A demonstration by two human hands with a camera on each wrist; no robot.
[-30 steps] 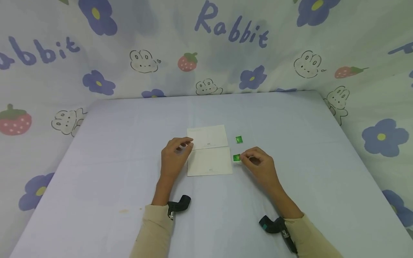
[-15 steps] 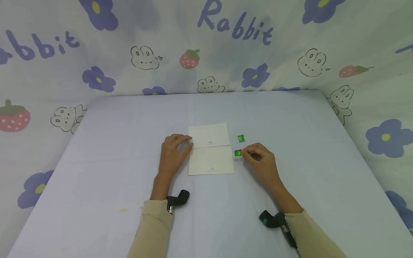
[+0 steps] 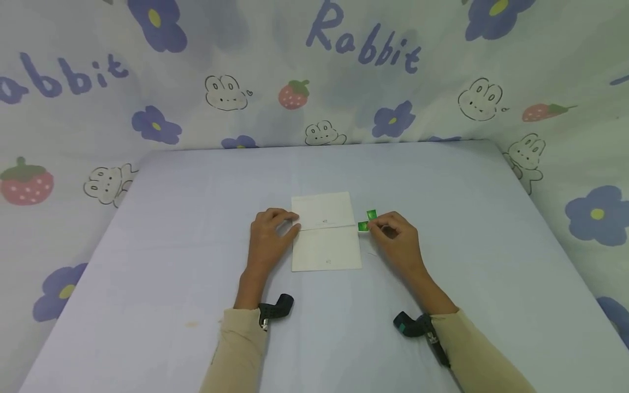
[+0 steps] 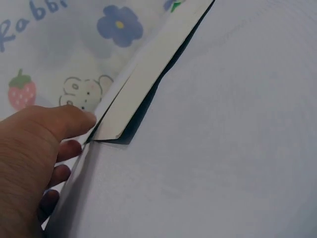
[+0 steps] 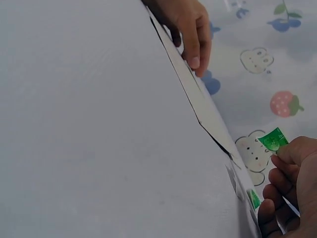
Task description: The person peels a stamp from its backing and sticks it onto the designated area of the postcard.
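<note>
Two cream paper rectangles, like cards or envelopes, lie one beyond the other on the table: a far one [image 3: 323, 208] and a near one [image 3: 326, 249]. Each bears a small dark mark. My left hand [image 3: 269, 240] touches their left edge near the seam with thumb and fingertips, uncurled. On the right, my right hand [image 3: 399, 240] pinches a small green stamp-like square [image 3: 363, 226] between thumb and forefinger, close to the papers' right edge. The right wrist view shows this held square raised and slightly bent. A second green square [image 3: 372, 214] lies just behind it on the table.
A white cloth covers the table [image 3: 196, 218]. Behind and at the sides hangs a curtain [image 3: 260, 65] printed with rabbits, flowers and strawberries. Black wrist cameras [image 3: 280, 307] sit on both forearms near the sleeve cuffs. A faint yellowish stain [image 3: 190, 324] marks the cloth at front left.
My right hand has moved a little farther from me, bringing the pinched green square from the near paper's side up beside the seam. My left hand stays at the left edge. The view shifts slightly.
</note>
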